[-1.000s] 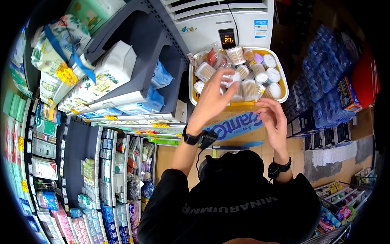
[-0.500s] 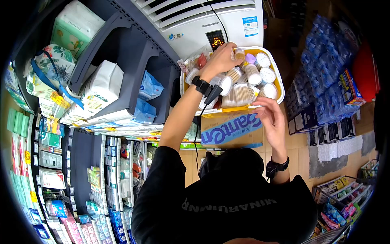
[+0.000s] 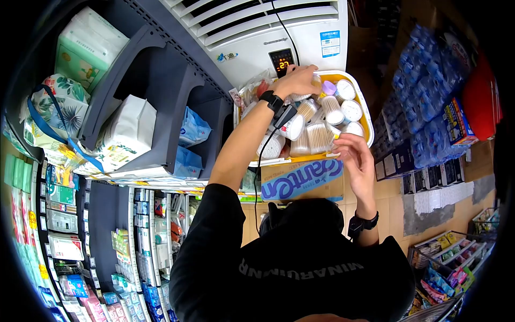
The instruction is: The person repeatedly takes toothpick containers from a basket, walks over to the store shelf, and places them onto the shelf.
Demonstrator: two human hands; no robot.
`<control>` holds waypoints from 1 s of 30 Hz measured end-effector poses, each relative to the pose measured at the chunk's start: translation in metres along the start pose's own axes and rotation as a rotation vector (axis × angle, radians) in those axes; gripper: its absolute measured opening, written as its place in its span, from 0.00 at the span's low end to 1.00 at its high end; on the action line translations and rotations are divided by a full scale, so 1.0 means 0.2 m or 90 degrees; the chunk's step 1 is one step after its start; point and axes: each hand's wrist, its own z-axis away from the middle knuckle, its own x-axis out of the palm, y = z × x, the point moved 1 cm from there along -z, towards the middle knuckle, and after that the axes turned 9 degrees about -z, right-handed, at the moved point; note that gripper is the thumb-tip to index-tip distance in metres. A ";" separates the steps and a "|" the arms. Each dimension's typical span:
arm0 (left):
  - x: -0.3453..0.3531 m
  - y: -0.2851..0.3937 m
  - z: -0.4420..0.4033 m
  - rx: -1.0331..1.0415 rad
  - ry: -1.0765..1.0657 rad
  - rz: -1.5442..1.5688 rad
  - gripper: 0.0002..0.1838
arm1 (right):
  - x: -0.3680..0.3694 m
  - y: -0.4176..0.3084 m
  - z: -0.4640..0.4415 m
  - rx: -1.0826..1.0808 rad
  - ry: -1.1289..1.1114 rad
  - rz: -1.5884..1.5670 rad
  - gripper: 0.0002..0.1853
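A white basket with a yellow lining [image 3: 366,110] is heaped with clear tubs and packs of cotton swabs [image 3: 320,136]. My left hand [image 3: 296,81] reaches over its far left part, fingers curled down around a tub of cotton swabs [image 3: 302,97]; the fingertips are partly hidden. At the near right rim, my right hand [image 3: 356,154] is loosely bent with fingers apart, the fingertips close to a pack with a yellow corner [image 3: 336,136]. A tub with a purple lid [image 3: 328,87] and white-lidded tubs [image 3: 351,110] lie to the right of my left hand.
Below the basket is a cardboard box [image 3: 303,181] with blue lettering. A white air conditioner [image 3: 252,32] stands behind. Grey shelving [image 3: 177,80] with tissue packs rises on the left; wrapped bottles [image 3: 432,88] are stacked on the right. A black cable [image 3: 257,177] hangs near my left wrist.
My left hand has shifted slightly and dips lower among the tubs. My right hand has its fingertips nearer the yellow-cornered pack. The whole view has tilted slightly.
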 end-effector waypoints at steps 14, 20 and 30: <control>-0.01 -0.03 -0.09 -0.011 -0.107 -0.040 0.56 | -0.01 0.04 -0.04 0.011 0.008 0.007 0.18; 0.01 -0.04 -0.07 0.001 -0.039 -0.023 0.58 | 0.00 0.04 -0.04 0.026 0.006 0.006 0.18; -0.07 0.00 0.06 0.033 0.055 0.036 0.56 | 0.01 0.03 -0.03 0.030 -0.015 0.014 0.18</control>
